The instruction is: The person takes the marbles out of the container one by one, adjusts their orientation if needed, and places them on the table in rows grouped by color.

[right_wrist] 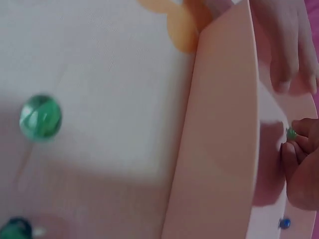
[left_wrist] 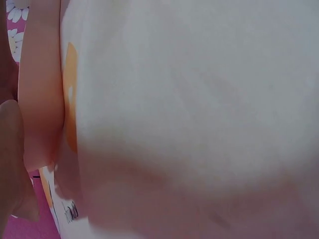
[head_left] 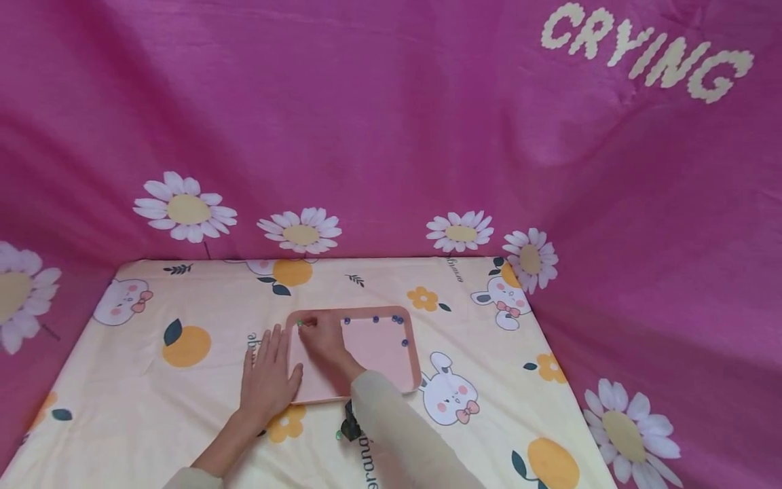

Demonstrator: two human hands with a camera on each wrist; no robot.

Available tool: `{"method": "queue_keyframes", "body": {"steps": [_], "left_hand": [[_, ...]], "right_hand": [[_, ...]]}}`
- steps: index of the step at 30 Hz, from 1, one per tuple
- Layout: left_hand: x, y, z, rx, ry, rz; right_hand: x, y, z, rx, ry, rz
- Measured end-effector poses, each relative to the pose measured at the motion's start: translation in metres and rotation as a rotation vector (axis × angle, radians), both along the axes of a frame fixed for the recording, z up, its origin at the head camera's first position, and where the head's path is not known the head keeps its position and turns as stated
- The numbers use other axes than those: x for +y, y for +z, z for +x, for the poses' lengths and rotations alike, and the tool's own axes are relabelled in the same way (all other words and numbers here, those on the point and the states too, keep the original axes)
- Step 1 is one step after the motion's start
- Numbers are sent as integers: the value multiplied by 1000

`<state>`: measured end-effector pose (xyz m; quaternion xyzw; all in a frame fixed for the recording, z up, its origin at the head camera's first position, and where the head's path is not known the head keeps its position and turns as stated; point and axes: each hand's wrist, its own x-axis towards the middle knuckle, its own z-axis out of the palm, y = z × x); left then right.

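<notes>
Magenta drapery (head_left: 366, 102) backs the surface (head_left: 201, 397). From afar I see the left hand (head_left: 267, 373), fingers straight, beside the pink tray (head_left: 380, 363), seemingly bracing it; the right hand (head_left: 325, 337) pinches a green marble (right_wrist: 291, 133) inside its far left corner.

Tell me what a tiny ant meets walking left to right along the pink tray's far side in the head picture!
Green marble → right hand → blue marble → another blue marble → two blue marbles close together.
</notes>
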<state>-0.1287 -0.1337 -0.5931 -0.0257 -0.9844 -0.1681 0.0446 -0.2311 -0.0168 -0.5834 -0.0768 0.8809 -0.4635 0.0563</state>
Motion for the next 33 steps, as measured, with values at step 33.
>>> {"method": "queue_keyframes", "body": {"steps": [33], "left_hand": [[-2,0,2,5,15,6]], "right_hand": [[54,12,22,-52,-87,-207]]}}
